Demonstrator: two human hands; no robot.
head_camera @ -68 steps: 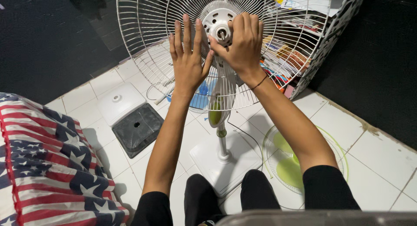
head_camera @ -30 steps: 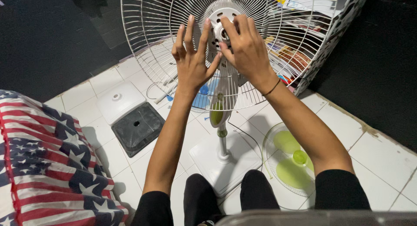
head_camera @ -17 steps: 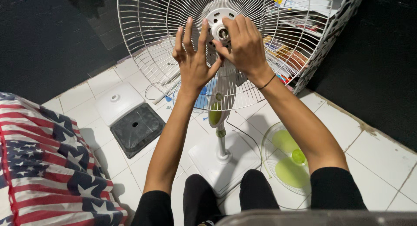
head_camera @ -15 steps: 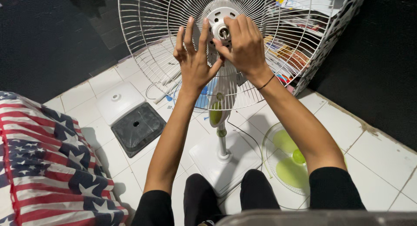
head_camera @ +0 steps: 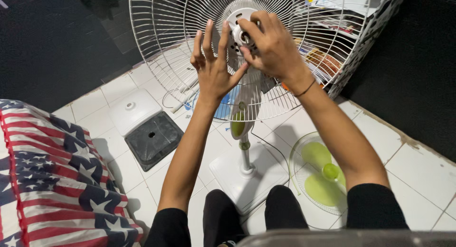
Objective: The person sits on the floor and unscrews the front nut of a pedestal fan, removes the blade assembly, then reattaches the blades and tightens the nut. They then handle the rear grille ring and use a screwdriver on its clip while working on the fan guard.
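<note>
A white pedestal fan stands in front of me with only its rear wire guard [head_camera: 166, 43] mounted; no blades are on it. My right hand [head_camera: 268, 45] is curled over the round white motor hub [head_camera: 236, 27] at the guard's centre, fingertips gripping a part there. My left hand [head_camera: 213, 66] is spread flat against the guard just left of the hub, fingers apart. The fan's pole and square white base [head_camera: 244, 173] stand between my knees.
The green fan blade [head_camera: 323, 173] lies inside the detached front guard on the tiles to the right. A white and a dark square plate [head_camera: 152, 138] lie to the left. A flag-patterned cushion [head_camera: 42, 180] fills the lower left. A patterned white shelf unit [head_camera: 375, 24] stands behind the fan.
My right hand has shifted slightly on the hub, fingers turning around it. My left hand stays spread on the guard. The view has tilted a little.
</note>
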